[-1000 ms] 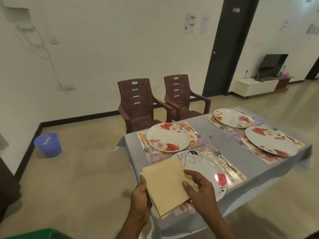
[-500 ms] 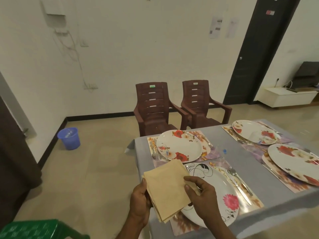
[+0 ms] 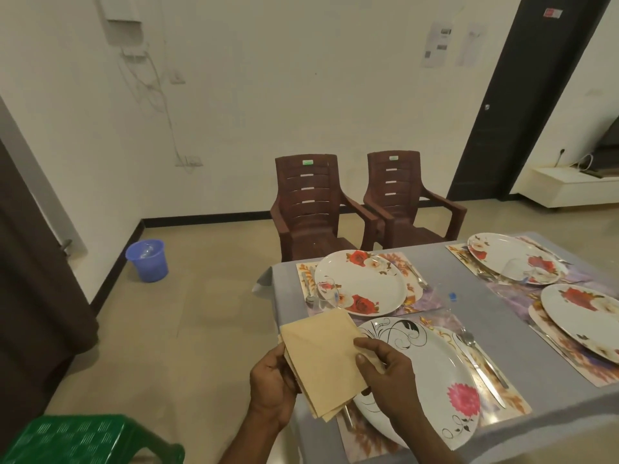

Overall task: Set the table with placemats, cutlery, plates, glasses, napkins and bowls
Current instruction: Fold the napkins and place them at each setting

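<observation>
A stack of tan napkins (image 3: 323, 356) hangs over the near left corner of the grey table (image 3: 469, 272). My left hand (image 3: 273, 385) grips the stack from beneath on its left side. My right hand (image 3: 385, 373) pinches the top napkin at its right edge. Just right of the hands lies a white plate with a pink flower (image 3: 432, 373) on a placemat (image 3: 502, 401), with a spoon and knife (image 3: 479, 363) beside it. Beyond it sits a red-flowered plate (image 3: 361, 281) with a clear glass (image 3: 326, 293) at its left. Two more flowered plates (image 3: 512, 256) (image 3: 582, 313) are on the right.
Two brown plastic chairs (image 3: 311, 209) (image 3: 402, 199) stand behind the table against the wall. A blue bucket (image 3: 147, 259) is on the floor at left. A green plastic stool (image 3: 77, 440) sits at bottom left. A dark door (image 3: 522, 95) and a white cabinet (image 3: 576, 185) are at right.
My view has swung left and drawn nearer to the table corner. Both hands keep hold of the napkin stack; the right thumb now lies further onto the top napkin.
</observation>
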